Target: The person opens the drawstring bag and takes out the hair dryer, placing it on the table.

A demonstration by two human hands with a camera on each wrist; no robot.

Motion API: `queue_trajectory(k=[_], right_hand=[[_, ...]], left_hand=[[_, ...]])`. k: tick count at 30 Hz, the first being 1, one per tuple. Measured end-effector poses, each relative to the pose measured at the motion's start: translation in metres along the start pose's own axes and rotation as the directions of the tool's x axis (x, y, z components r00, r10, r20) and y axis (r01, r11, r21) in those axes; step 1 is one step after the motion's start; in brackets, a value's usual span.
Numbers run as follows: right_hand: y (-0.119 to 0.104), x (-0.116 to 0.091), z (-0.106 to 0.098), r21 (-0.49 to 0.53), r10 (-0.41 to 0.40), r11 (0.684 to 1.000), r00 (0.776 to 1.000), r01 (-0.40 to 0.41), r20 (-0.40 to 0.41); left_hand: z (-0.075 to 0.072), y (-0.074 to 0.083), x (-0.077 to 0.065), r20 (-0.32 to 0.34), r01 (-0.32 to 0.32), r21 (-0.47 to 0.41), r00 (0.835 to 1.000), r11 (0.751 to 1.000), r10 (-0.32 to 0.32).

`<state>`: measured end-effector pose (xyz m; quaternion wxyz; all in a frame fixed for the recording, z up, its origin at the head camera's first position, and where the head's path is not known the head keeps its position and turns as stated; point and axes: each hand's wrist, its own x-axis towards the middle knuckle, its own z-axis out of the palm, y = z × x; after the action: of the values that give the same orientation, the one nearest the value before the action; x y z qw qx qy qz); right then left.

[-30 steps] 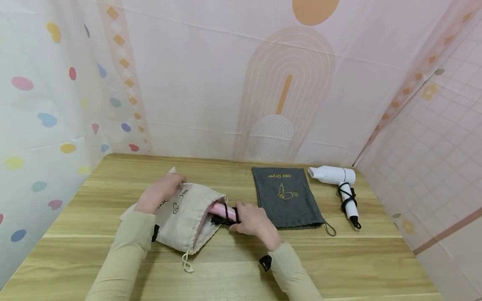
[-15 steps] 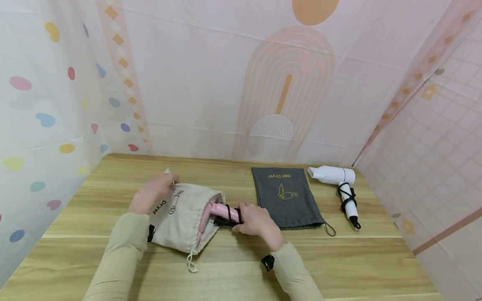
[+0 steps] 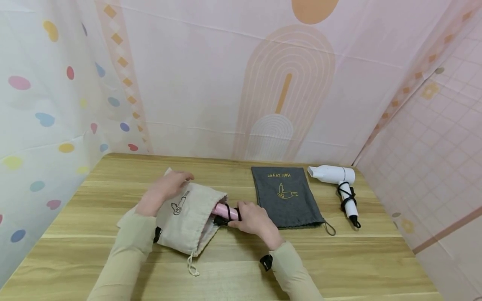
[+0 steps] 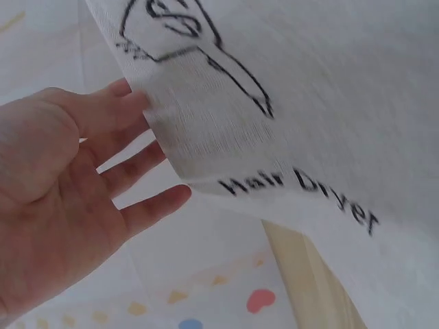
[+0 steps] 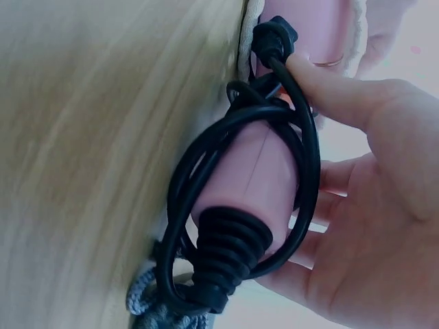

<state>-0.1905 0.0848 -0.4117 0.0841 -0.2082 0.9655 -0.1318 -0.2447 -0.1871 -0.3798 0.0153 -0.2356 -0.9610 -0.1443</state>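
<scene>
A beige drawstring bag [image 3: 192, 217], printed with a dryer outline and the words "Hair Dryer" [image 4: 298, 188], lies at the left with its mouth facing right. My left hand [image 3: 162, 194] is at its far edge; the left wrist view shows thumb and fingers taking the cloth edge between them. The handle of a pink hair dryer [image 3: 226, 212] sticks out of the mouth, and its head is hidden inside. My right hand [image 3: 257, 221] grips that handle, thumb on one side and fingers on the other. A black cord [image 5: 312, 164] is looped round the handle.
To the right of my right hand a dark grey drawstring bag [image 3: 290, 209] lies flat, its cord loop [image 3: 330, 229] toward me. Beyond it rests a white hair dryer [image 3: 331, 174] with its black cord wound on. Printed curtains [image 3: 196, 83] bound the wooden table [image 3: 226, 276].
My left hand drew the bag slightly left, then came back right with it. The bag's mouth covers more of the pink hair dryer than half a second ago. My right hand has barely shifted.
</scene>
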Motion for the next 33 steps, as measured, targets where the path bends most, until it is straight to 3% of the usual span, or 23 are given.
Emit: queue_trajectory(k=[3,8,13,17,23,29,33], right_hand=[[0.001,0.0,0.001,-0.017,-0.017,1.0,1.0,0.017,-0.02],[0.001,0.0,0.002,-0.04,-0.031,0.999,0.999,0.03,-0.019],[0.002,0.001,0.002,-0.043,-0.026,0.999,0.999,0.025,-0.019],[0.003,0.001,0.002,-0.033,-0.028,0.999,0.999,0.027,-0.029],[0.003,0.001,0.004,-0.031,-0.028,0.999,0.998,0.027,-0.063],[0.003,0.001,0.003,-0.031,-0.02,0.999,0.998,0.018,-0.058],[0.006,0.0,0.0,-0.02,0.003,1.0,0.999,-0.004,-0.043]], left_hand=[[0.002,0.004,0.006,0.036,-0.001,-0.018,0.999,1.0,0.002],[0.005,0.003,0.011,0.113,0.019,0.024,0.993,1.0,-0.022],[0.011,-0.001,0.017,0.108,-0.02,0.075,0.994,0.997,0.012],[0.016,-0.005,0.02,0.117,-0.016,0.112,0.993,0.994,0.003],[0.018,-0.009,0.019,0.086,0.067,0.173,0.993,0.983,-0.083],[0.021,-0.015,0.015,0.044,0.144,0.152,0.987,0.978,-0.152],[0.019,-0.021,0.01,0.017,0.222,0.157,0.974,0.962,-0.227]])
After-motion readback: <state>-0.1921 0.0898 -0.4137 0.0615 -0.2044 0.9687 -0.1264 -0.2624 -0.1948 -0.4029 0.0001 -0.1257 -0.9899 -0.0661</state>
